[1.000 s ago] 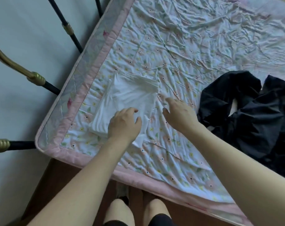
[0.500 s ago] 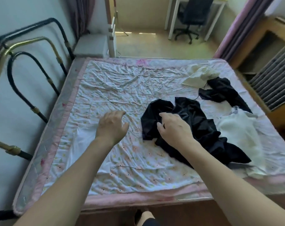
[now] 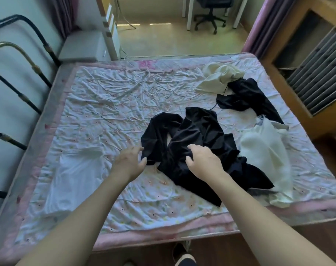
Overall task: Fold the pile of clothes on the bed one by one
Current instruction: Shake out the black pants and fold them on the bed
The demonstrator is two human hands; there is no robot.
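Bed [image 3: 125, 116]: both hands' fingers gripping black garment [image 3: 194, 135] (white garment [image 3: 265, 150] beside).

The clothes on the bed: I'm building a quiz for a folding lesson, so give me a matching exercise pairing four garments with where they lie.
Things:
1. folded white garment
2. large black garment
3. cream garment
4. small black garment

Places:
A. far right corner of the bed
B. under both hands, mid-bed
C. near left side, lying flat
D. just in front of the cream one

Pairs: 1-C, 2-B, 3-A, 4-D
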